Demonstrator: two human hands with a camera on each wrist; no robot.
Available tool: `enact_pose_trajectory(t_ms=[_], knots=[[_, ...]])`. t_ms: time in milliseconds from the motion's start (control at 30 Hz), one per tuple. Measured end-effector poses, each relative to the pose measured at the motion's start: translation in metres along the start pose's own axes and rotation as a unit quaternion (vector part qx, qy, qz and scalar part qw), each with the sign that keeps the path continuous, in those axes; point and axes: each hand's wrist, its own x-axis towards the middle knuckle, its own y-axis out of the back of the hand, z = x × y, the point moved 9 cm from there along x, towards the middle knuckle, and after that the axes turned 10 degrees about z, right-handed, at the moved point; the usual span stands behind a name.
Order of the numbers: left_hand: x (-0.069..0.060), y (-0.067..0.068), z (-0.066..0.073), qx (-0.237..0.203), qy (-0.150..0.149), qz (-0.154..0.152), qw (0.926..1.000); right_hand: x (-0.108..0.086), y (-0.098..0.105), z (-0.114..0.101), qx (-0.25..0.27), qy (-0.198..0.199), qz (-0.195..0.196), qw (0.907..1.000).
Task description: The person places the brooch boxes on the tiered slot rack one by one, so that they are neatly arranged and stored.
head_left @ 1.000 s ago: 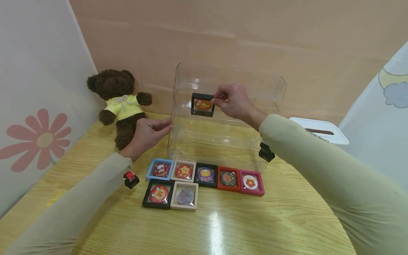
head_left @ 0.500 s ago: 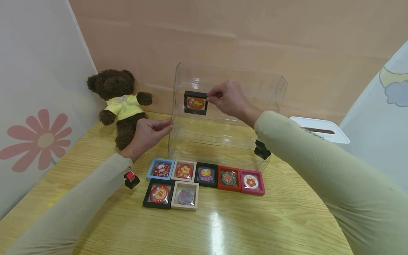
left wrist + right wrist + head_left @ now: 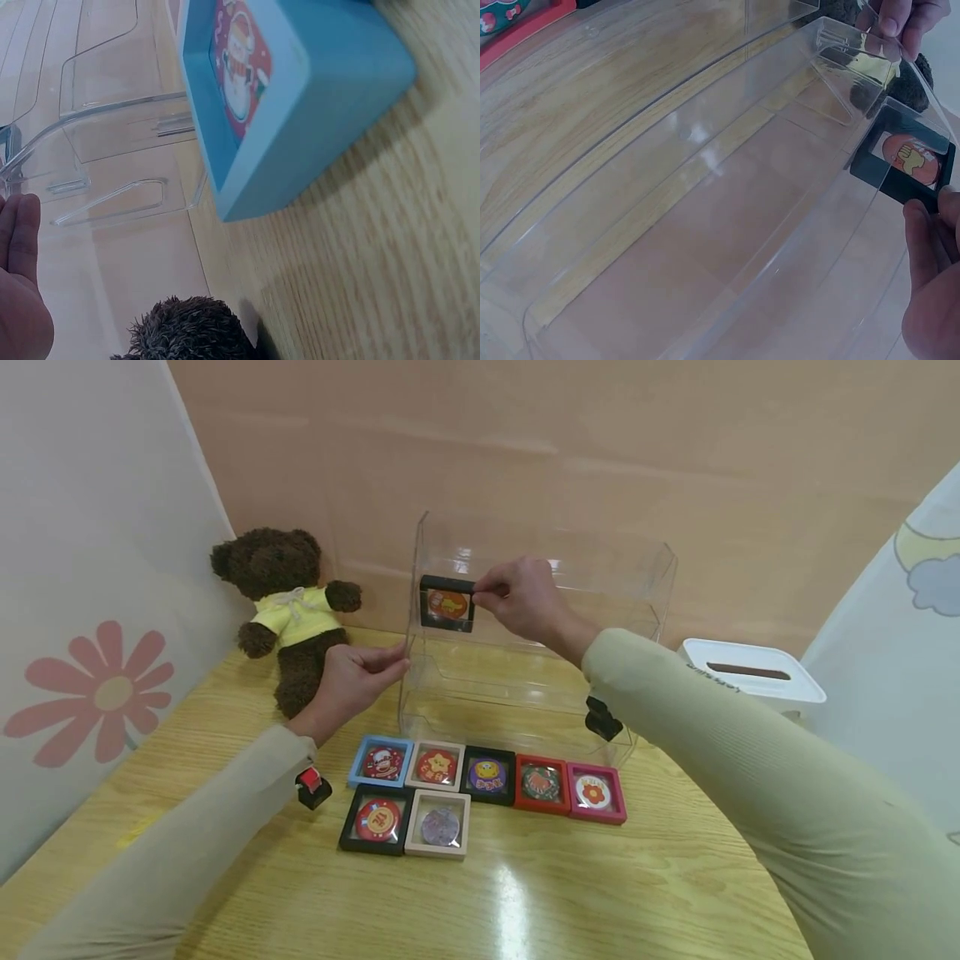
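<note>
My right hand (image 3: 525,597) pinches the right edge of a black square frame (image 3: 447,622) holding an orange badge with a yellow figure. The frame stands upright at the left end of an upper tier of the clear plastic display rack (image 3: 517,693). In the right wrist view, that black frame (image 3: 870,166) sits near the rack's clear side wall. My left hand (image 3: 352,681) pinches the front edge of the rack's left side panel between thumb and fingers. Before the rack lie two rows of framed badges, among them a light blue frame (image 3: 379,762), also large in the left wrist view.
A brown teddy bear (image 3: 281,610) in a yellow top sits left of the rack. At the right stands a white tissue box (image 3: 750,670). A black frame (image 3: 375,819) and a beige frame (image 3: 437,825) form the front row on the wooden table (image 3: 600,893).
My right hand has carried the black frame leftward along the upper tier, close to the rack's left side panel. The left hand has kept its hold on the panel.
</note>
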Motion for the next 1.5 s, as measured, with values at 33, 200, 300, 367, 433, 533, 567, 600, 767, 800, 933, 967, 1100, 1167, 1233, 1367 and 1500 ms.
enact_pose_trajectory(t_ms=[33,200,300,367,433,533,567,600,767,800,933,967,1100,1167,1233,1367,1500], knots=[[0.000,0.000,-0.001,0.001,0.001,-0.001,1.0000,-0.001,0.001,0.000,-0.003,0.003,0.001,1.0000],[-0.001,0.001,-0.002,0.002,0.010,0.002,0.9999,-0.005,0.010,0.000,-0.021,0.029,0.008,0.9993],[-0.001,0.004,-0.002,-0.003,0.013,0.005,0.9999,-0.011,0.019,0.002,-0.035,0.037,0.006,0.9987],[-0.001,0.006,-0.002,-0.008,0.013,0.007,0.9999,-0.018,0.026,0.004,-0.042,0.043,0.005,0.9982],[-0.002,0.008,-0.002,-0.008,0.012,0.009,0.9999,-0.027,0.032,0.005,-0.044,0.059,0.004,0.9972],[-0.003,0.010,-0.003,-0.011,0.017,0.013,0.9997,-0.047,0.040,0.010,-0.040,0.085,0.001,0.9956],[-0.003,0.011,-0.004,-0.011,0.019,0.014,0.9997,-0.056,0.042,0.013,-0.038,0.091,0.000,0.9951],[-0.004,0.011,-0.004,-0.011,0.018,0.016,0.9996,-0.064,0.044,0.015,-0.035,0.097,-0.002,0.9947],[-0.004,0.012,-0.005,-0.006,0.022,0.023,0.9995,-0.113,0.051,0.028,-0.032,0.112,0.006,0.9932],[-0.004,0.013,-0.006,-0.006,0.023,0.024,0.9994,-0.123,0.051,0.031,-0.030,0.113,0.008,0.9931],[-0.003,0.012,-0.008,-0.006,0.028,0.027,0.9992,-0.163,0.050,0.045,-0.015,0.094,0.004,0.9955],[-0.003,0.012,-0.008,-0.005,0.027,0.027,0.9993,-0.172,0.050,0.049,-0.011,0.086,0.003,0.9962],[-0.003,0.012,-0.008,-0.001,0.025,0.028,0.9993,-0.201,0.049,0.066,-0.005,0.043,0.010,0.9990],[-0.003,0.012,-0.009,0.001,0.030,0.027,0.9992,-0.211,0.051,0.076,-0.007,0.023,0.020,0.9995],[-0.003,0.012,-0.008,0.001,0.035,0.027,0.9990,-0.221,0.053,0.085,-0.007,0.003,0.026,0.9996],[-0.004,0.011,0.003,0.000,0.039,0.024,0.9990,-0.239,0.049,0.103,0.006,-0.040,0.012,0.9991],[-0.006,0.010,0.017,0.003,0.043,0.019,0.9989,-0.256,0.038,0.119,0.041,-0.081,-0.020,0.9957]])
